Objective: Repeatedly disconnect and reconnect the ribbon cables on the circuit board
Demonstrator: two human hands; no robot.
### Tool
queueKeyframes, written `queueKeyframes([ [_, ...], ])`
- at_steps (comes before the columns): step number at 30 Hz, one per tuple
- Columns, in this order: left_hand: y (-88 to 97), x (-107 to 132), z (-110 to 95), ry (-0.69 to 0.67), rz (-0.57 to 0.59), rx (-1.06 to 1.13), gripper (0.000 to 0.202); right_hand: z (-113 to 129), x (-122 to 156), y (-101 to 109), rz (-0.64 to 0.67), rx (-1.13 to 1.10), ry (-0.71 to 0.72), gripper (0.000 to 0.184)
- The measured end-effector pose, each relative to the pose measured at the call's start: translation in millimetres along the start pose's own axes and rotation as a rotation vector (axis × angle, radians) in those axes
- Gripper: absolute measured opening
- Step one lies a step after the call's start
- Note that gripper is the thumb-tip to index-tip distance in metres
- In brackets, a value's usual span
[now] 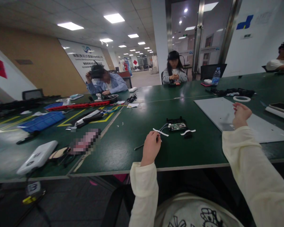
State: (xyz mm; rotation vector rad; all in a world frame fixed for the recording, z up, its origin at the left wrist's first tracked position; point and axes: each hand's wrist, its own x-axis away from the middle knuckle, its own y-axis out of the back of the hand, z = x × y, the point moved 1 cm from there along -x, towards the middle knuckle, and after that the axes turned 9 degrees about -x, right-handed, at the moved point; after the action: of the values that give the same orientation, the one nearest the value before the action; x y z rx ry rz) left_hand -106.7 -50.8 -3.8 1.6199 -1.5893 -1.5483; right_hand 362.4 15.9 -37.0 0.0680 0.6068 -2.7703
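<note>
My left hand (pixel 151 147) rests low over the green table with its fingers curled together. What they hold, if anything, is hidden. Beside its fingertips lie a white strip (pixel 164 133) and a thin dark cable (pixel 139 147). Just beyond is a black casing with an exposed circuit board (pixel 178 126). A second white strip (pixel 188 132) lies to the right of that, by a small black piece (pixel 188 136). My right hand (pixel 242 114) is raised over the grey board (pixel 217 110), thumb and fingers pinched; a tiny pale bit shows at the tips. Behind it lies a white ring (pixel 241 99).
A phone (pixel 281 108) lies on a white object at the right. Leftward are a blue tray (pixel 42 121), a white device (pixel 38 156) and a partly blurred pink item (pixel 86 142). A water bottle (pixel 216 76) stands at the far side. Other people sit around the table.
</note>
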Motion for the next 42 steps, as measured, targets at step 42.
queueKeyframes([
  [42, -75.2, -105, -20, -0.377, 0.224, -0.035, 0.053, 16, 178, -87, 0.966, 0.738, 0.517, 0.047],
])
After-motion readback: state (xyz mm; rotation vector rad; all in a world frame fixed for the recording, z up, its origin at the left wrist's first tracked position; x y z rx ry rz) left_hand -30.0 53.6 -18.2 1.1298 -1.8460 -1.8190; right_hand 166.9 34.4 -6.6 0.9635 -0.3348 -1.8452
